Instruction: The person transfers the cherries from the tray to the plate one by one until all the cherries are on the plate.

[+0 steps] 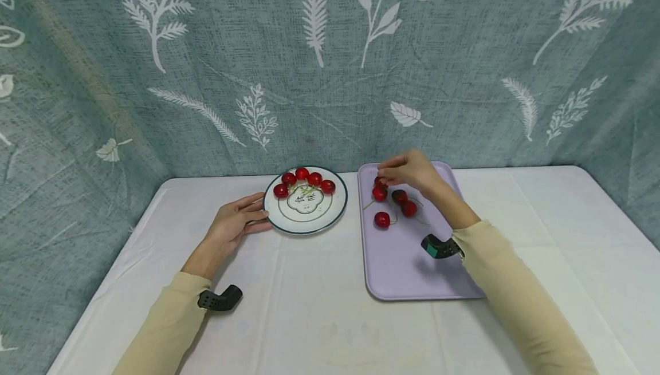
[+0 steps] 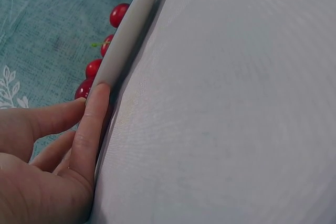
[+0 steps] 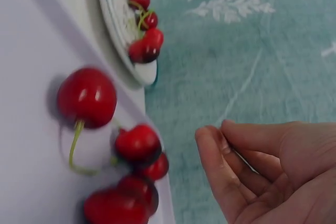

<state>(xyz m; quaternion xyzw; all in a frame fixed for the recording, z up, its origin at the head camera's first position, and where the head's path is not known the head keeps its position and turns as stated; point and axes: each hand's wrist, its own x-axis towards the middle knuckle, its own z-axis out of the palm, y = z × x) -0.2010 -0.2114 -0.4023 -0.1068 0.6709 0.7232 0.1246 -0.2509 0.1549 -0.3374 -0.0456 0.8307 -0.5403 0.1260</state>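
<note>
My left hand point(image 1: 233, 221) holds the rim of a white plate point(image 1: 309, 227) with a dark edge. In the left wrist view, fingertips lie on either side of that rim. Several red cherries point(image 1: 302, 174) sit in an arc along the plate's far side, with green stems pointing inward. My right hand point(image 1: 412, 170) hovers over the far end of a lilac tray point(image 1: 399, 272). Its thumb and finger come close together, and no fruit shows between them in the right wrist view. Below it lie several stemmed cherries point(image 3: 86, 98), partly hidden by the hand in the head view.
A white cloth point(image 1: 309, 306) covers the table. Behind it hangs a grey-green curtain point(image 1: 319, 106) with white leaf prints, close to the plate and tray. A strip of cloth separates plate from tray. Each wrist wears a black camera point(image 1: 220, 299).
</note>
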